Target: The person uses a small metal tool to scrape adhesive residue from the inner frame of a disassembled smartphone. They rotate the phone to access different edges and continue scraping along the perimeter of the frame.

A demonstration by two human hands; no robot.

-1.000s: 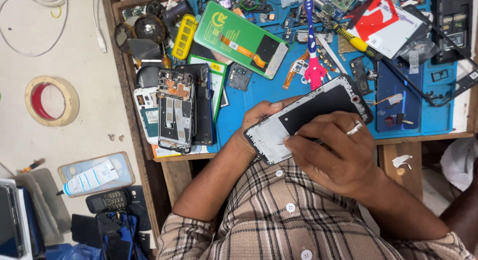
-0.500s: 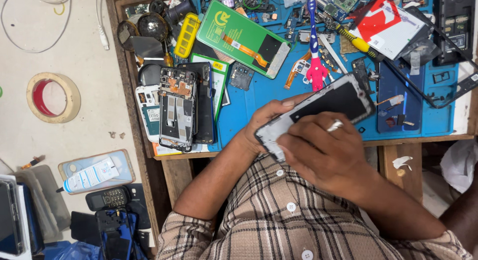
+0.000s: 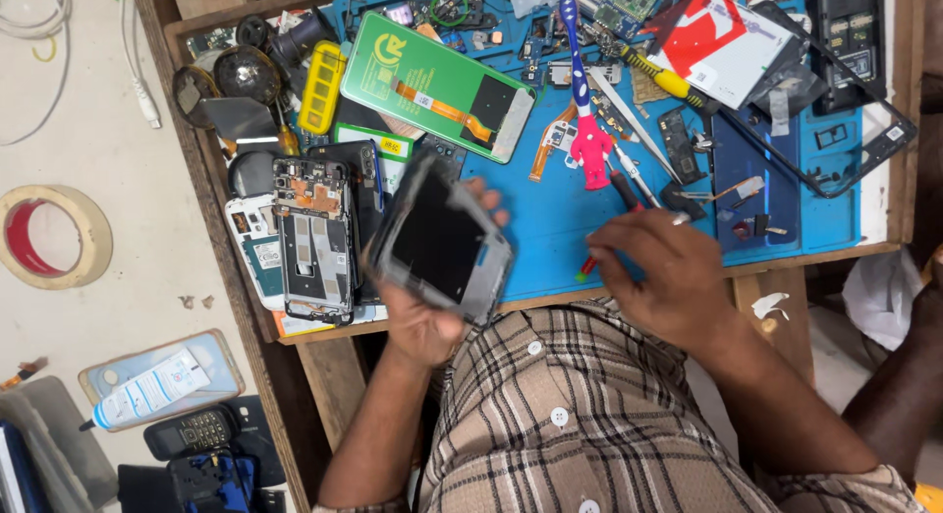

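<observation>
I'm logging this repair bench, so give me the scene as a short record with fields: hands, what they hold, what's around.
Left hand: holds a phone frame, tilted, dark panel up
Right hand: on a red-handled screwdriver lying on the mat
Surface: blue work mat on a wooden bench
Nearby: opened phone left of the frame; green screen package; pink toothbrush
Floor: tape roll
</observation>
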